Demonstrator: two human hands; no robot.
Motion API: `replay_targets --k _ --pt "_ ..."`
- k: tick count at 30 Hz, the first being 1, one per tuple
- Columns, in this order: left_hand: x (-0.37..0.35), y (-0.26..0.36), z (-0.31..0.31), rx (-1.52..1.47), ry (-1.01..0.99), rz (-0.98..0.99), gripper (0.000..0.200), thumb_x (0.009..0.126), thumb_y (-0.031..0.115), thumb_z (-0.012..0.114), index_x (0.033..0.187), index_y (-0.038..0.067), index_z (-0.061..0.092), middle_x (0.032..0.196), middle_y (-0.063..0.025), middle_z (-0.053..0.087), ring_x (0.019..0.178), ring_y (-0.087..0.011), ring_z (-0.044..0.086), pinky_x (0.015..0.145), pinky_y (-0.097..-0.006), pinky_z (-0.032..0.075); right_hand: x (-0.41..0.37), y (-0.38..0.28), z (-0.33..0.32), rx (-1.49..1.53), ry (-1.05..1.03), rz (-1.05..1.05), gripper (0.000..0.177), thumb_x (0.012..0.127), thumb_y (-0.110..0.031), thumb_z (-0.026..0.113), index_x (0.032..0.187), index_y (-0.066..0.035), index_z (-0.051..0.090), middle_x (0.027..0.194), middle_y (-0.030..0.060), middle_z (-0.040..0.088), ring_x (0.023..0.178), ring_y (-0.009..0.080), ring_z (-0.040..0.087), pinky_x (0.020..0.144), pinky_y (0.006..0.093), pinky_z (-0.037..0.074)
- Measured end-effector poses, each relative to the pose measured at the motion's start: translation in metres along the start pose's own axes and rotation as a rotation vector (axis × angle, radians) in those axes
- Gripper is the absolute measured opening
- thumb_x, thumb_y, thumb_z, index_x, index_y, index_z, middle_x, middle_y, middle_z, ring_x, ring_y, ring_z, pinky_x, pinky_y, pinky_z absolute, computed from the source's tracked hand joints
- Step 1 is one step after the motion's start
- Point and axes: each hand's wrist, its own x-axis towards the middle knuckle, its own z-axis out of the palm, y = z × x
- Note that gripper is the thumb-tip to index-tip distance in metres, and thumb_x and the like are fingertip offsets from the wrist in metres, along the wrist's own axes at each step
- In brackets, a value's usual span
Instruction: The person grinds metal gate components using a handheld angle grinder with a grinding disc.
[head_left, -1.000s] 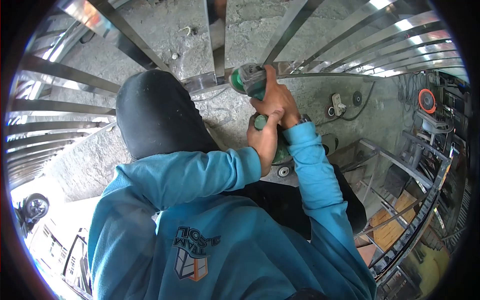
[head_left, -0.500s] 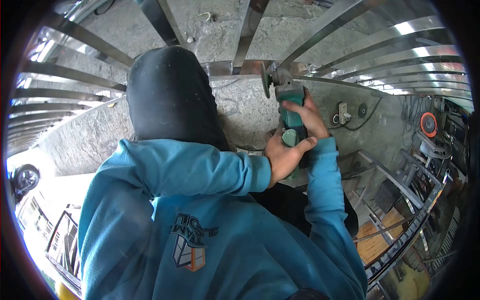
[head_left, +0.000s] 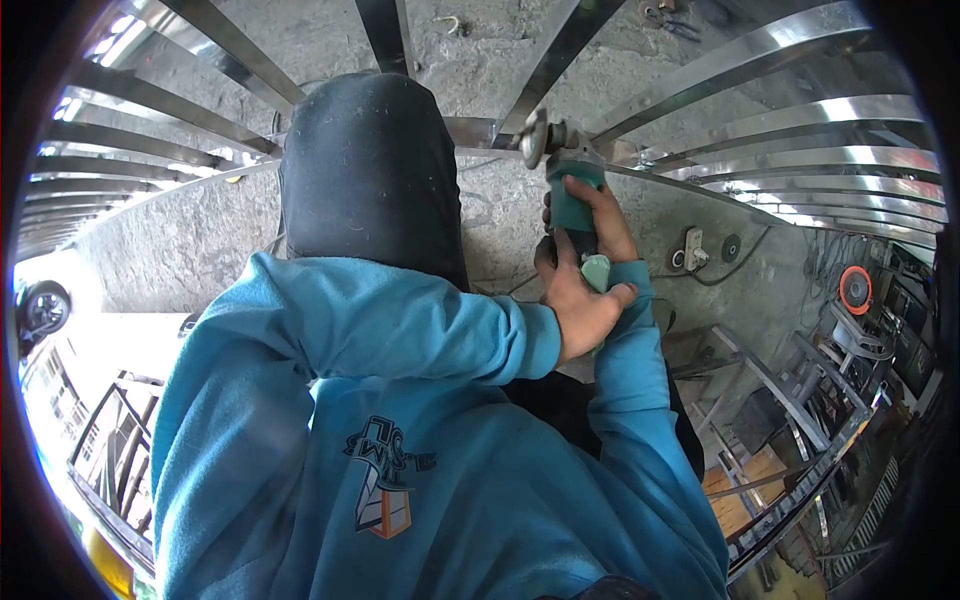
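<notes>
A green angle grinder (head_left: 574, 205) is held in both my hands, its head pointing away from me. My right hand (head_left: 612, 228) wraps round the green body, thumb across the top. Behind it my left hand (head_left: 585, 312) closes on the rear part, where a pale green piece (head_left: 596, 272) shows between fingers and thumb. The grinder's round disc (head_left: 537, 138) faces left, tilted, and overlaps the lower rail of a shiny metal frame (head_left: 475, 131) in this view. My bent knee (head_left: 370, 170) in dark trousers is left of the tool.
Long metal bars (head_left: 570, 60) fan out ahead and to both sides. On the concrete floor at right lie a power socket (head_left: 693, 248) with a cable and a loose dark disc (head_left: 731, 246). Beyond are an orange-rimmed round object (head_left: 856, 289) and steel framing (head_left: 780, 385).
The grinder has tilted, so its disc shows more of its face. Both hands stay on the tool, and the view has shifted slightly.
</notes>
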Motion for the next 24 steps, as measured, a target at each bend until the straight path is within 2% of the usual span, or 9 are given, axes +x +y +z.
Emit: replay_targets --k 3,6,9,11,14,18,21,24 --pt "0.004 -0.004 0.003 0.019 -0.066 0.022 0.113 0.075 0.031 0.078 0.157 0.0 0.006 0.146 -0.0316 0.028 0.136 -0.0441 0.038 0.116 -0.0462 0.034 -0.005 -0.001 0.0 0.023 0.045 -0.017 0.047 0.087 -0.019 0.075 0.124 -0.005 0.049 0.09 0.0138 0.067 0.07 0.0255 0.069 0.06 0.037 0.058" --pt "0.0 -0.009 0.01 0.076 -0.002 0.021 0.113 0.075 0.03 0.077 0.156 -0.001 0.005 0.144 -0.0325 0.033 0.137 -0.0444 0.038 0.116 -0.0458 0.034 -0.005 0.004 0.002 0.017 0.061 -0.026 0.05 0.087 -0.018 0.076 0.126 -0.005 0.047 0.091 0.0144 0.066 0.07 0.0263 0.069 0.06 0.0378 0.059" --pt "0.005 -0.026 0.017 -0.035 0.002 0.071 0.113 0.074 0.03 0.078 0.156 -0.001 0.007 0.143 -0.0332 0.035 0.137 -0.0452 0.037 0.116 -0.0452 0.035 -0.002 0.015 0.001 0.013 0.028 -0.022 0.05 0.087 -0.018 0.076 0.126 -0.005 0.047 0.091 0.0142 0.066 0.07 0.0263 0.068 0.061 0.0378 0.059" --pt "0.0 -0.02 0.014 0.006 0.01 -0.004 0.112 0.074 0.03 0.079 0.154 -0.003 0.009 0.144 -0.0331 0.034 0.137 -0.0439 0.039 0.115 -0.0431 0.037 -0.003 0.018 -0.003 0.018 -0.005 -0.013 0.05 0.087 -0.018 0.076 0.126 -0.005 0.047 0.091 0.014 0.066 0.07 0.0262 0.068 0.061 0.0377 0.059" --pt "-0.006 -0.003 0.002 0.079 -0.085 -0.017 0.11 0.075 0.029 0.078 0.153 -0.006 0.009 0.145 -0.0328 0.033 0.137 -0.0426 0.04 0.114 -0.0416 0.038 -0.014 0.016 -0.008 0.052 0.021 -0.029 0.05 0.087 -0.017 0.076 0.126 -0.005 0.047 0.091 0.0133 0.066 0.071 0.0255 0.068 0.063 0.0369 0.059" --pt "-0.004 -0.014 0.011 0.085 -0.092 -0.027 0.108 0.075 0.028 0.078 0.152 -0.006 0.011 0.144 -0.0316 0.033 0.137 -0.042 0.04 0.113 -0.0417 0.039 -0.016 0.022 -0.007 0.12 0.038 -0.026 0.047 0.087 -0.017 0.076 0.124 -0.005 0.049 0.089 0.0124 0.066 0.07 0.0248 0.068 0.063 0.0369 0.059" --pt "0.001 -0.025 0.015 0.034 -0.038 -0.022 0.108 0.074 0.026 0.078 0.153 -0.003 0.011 0.143 -0.0303 0.032 0.136 -0.043 0.039 0.112 -0.043 0.04 -0.002 0.03 -0.002 0.12 0.015 -0.026 0.047 0.086 -0.016 0.077 0.123 -0.004 0.05 0.088 0.0119 0.066 0.071 0.0243 0.068 0.063 0.0368 0.059" --pt "0.003 -0.031 0.018 0.074 0.047 0.013 0.106 0.074 0.025 0.078 0.153 -0.001 0.012 0.142 -0.0294 0.034 0.132 -0.0414 0.043 0.11 -0.0433 0.041 -0.002 0.027 -0.003 0.079 -0.022 -0.025 0.052 0.086 -0.016 0.078 0.126 -0.004 0.047 0.093 0.0128 0.066 0.072 0.0241 0.069 0.065 0.0367 0.06"
